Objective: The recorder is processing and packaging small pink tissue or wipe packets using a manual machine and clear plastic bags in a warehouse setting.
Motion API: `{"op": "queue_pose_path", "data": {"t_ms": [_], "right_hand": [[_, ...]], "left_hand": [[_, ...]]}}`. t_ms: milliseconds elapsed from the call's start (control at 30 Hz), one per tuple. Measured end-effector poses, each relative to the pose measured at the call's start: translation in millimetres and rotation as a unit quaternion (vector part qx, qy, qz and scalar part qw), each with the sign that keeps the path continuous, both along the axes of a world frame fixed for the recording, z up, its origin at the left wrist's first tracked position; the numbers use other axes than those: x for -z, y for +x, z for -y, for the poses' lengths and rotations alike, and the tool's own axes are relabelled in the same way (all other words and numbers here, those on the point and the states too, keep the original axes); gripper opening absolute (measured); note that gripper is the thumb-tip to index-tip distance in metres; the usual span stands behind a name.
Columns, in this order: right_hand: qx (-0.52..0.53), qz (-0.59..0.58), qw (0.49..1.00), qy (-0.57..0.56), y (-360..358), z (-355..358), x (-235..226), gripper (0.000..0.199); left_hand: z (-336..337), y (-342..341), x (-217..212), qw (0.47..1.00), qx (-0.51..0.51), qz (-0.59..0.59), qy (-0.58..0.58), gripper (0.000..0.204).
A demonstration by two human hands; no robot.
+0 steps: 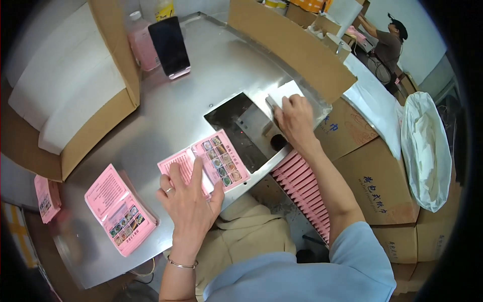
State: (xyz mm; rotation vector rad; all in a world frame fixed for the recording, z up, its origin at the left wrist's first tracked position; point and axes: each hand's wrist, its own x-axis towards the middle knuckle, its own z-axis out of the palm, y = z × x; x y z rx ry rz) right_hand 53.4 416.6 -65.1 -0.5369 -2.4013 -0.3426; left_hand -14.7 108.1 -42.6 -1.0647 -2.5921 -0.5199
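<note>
Pink leaflet (214,162), folded open like a small card, lies on the steel worktop (166,116) under our left hand (188,201), whose fingers (177,177) are spread flat and press on its left half; nothing is pinched. One panel shows plain print, the other a grid of small coloured pictures. We judge it light, thin and limp, apt to slide on the smooth metal, so it is best pinned flat or taken by an edge at the fold.

Our right hand (296,121) rests, fingers curled down, on a white sheet (288,91) at the far edge of a square recess (241,132) in the worktop; whether it grips anything we cannot tell.

Outward, a stack of the same pink leaflets (119,209) sits at the near left, with a few more (47,198) off the worktop's left edge. A row of pink packs (304,187) stands on edge below the right forearm. Brown cartons (382,186) with blue lettering are stacked at the right, beside a white plastic bag (426,151). An open carton of white packs (65,85) stands at far left, next to a dark phone (169,46) and a pink bottle (142,43). Another person (390,43) works in the far right corner.
</note>
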Motion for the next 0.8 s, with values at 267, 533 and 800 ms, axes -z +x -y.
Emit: {"op": "queue_pose_path", "data": {"t_ms": [267,533,800], "right_hand": [[-0.065,-0.053,0.992,-0.091,-3,-15,8,0.015],[-0.269,-0.129,0.945,-0.136,-1,51,-14,0.051],[-0.355,0.179,0.913,-0.096,-36,139,3,0.029]], "left_hand": [[8,-3,-11,0.998,0.038,0.005,-0.055,0.068],[9,-3,9,0.979,0.163,0.11,0.051,0.058],[1,9,-8,0.979,0.152,0.101,0.095,0.087]]}}
